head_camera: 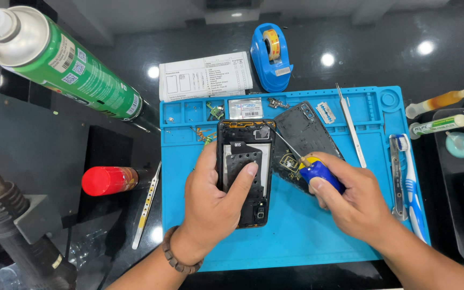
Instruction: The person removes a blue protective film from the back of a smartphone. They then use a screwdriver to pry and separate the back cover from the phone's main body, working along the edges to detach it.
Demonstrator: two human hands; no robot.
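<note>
**A:** Head view, the only one. Opened phone [245,172] lies back-up on the blue repair mat [296,241], left of centre, back cover off, internals bare. Left hand [210,207] wraps its left edge, thumb laid across the black inner plate, fingers curled under the frame. Closed grip, snug.

**B:** Right side?

**A:** Right hand [353,198] is closed round the blue-and-yellow handle of a small screwdriver [307,164]. Thin shaft angles up-left, tip at the phone's upper right corner. Can't tell if the tip is seated in a screw; too small.

**B:** How will the phone handle?

**A:** My read: light, stiff along the frame, fragile in the middle. Exposed board and flex parts won't take pressure. Hold by the side rails, as the left hand mostly does. The thumb on the plate is the touchy bit. Glossy edges, probably slippery.

**B:** Anything near it?

**A:** The removed back cover [307,131] lies tilted just right of the phone, partly under the screwdriver. Small loose parts [215,111] sit in the mat's top compartments. Metal tweezers [352,126] and a razor blade [326,113] are on the right half, a toothbrush [410,182] at the right edge. Off the mat: blue tape dispenser [270,56] above, green spray can [63,62] upper left, second tweezers [147,207] left.
</note>
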